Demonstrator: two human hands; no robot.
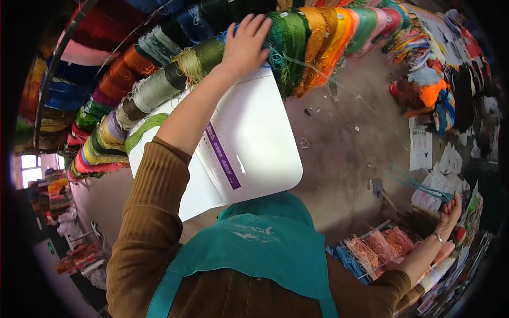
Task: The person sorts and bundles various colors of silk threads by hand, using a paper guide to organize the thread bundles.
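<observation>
My left hand (246, 46) rests with its fingers spread on the row of hanging yarn skeins. Under and beside it are a dark green skein (290, 40), an olive skein (209, 52) and some teal-blue strands. Far to the lower right, my right hand (448, 216) has its fingers closed round thin teal yarn strands (424, 186), which trail up and left from it. A pale thread (339, 84) runs down to the right from the skeins near my left hand. Below my left forearm is a white sheet-like panel (270, 138) with a purple printed strip.
Orange and yellow skeins (318, 40) continue along the rack to the right. Multicoloured yarn bundles (424, 87) hang at the upper right. Peach yarn bundles (379, 246) lie below, left of my right arm. Scraps lie on the grey floor (344, 138).
</observation>
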